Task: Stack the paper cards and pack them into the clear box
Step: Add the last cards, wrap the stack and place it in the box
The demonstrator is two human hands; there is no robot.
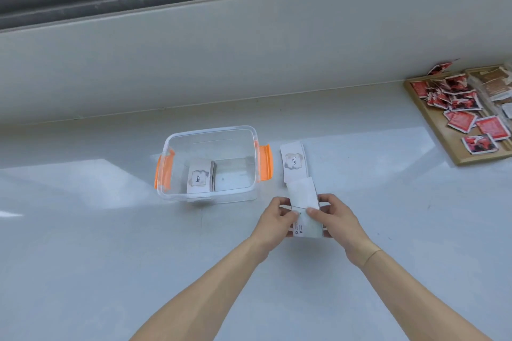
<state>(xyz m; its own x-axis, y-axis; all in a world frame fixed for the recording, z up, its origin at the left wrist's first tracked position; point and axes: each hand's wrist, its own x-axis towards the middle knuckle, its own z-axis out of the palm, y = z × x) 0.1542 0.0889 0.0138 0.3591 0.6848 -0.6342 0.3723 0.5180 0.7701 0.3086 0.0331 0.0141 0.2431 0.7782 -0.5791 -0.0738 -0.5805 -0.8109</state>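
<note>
Paper cards (303, 212) thin, light, slick; bundle likely to fan or slip, so best held by long edges, squeezed from both sides. Left hand (277, 223) and right hand (336, 220) pinched bundle between them, thumbs on top, fingers beneath, just above worktop (97, 230). Forearms reached forward, converging. Second card pile (294, 161) lay flat beyond hands, right of clear box (212, 165). One stack (200, 176) already inside box, against left side. Box open, orange latches down.

wooden tray (432, 116) cropped (right edge), packets (461, 122) blurred
</note>
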